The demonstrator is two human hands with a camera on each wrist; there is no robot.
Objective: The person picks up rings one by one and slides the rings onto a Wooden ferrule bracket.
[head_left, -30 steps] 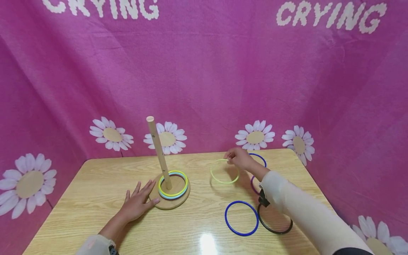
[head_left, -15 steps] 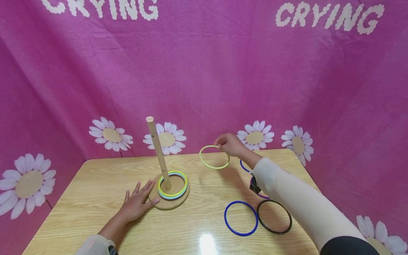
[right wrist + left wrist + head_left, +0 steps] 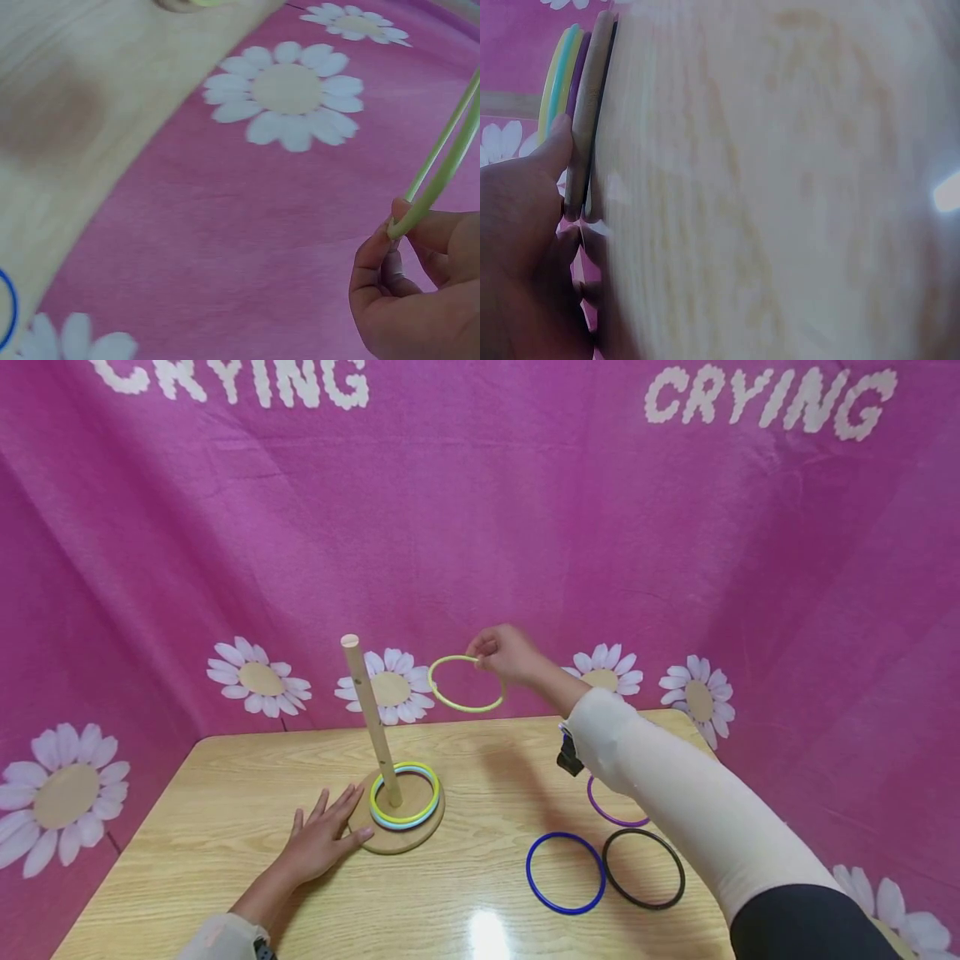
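My right hand (image 3: 504, 653) pinches a pale yellow-green ring (image 3: 467, 708) by its edge, in the air above the table's back edge. In the right wrist view, thumb and fingertips grip the same ring (image 3: 442, 176). To its left a wooden peg (image 3: 369, 710) rises from a round wooden base (image 3: 408, 842). Around the peg's foot lie a yellow ring (image 3: 433, 777) and a light blue ring (image 3: 401, 826); a purple ring (image 3: 580, 71) also shows in the left wrist view. My left hand (image 3: 318, 846), fingers spread, rests against the base's left edge.
On the right of the wooden table (image 3: 247, 777) lie a blue ring (image 3: 530, 878), a black ring (image 3: 647, 906) touching it, and a purple ring (image 3: 617, 821) partly behind the right sleeve. A pink flowered cloth (image 3: 480, 527) hangs behind and at both sides.
My right hand has lifted the yellow-green ring from low over the table, upward and to the left, nearer the peg. My left hand stays at the base.
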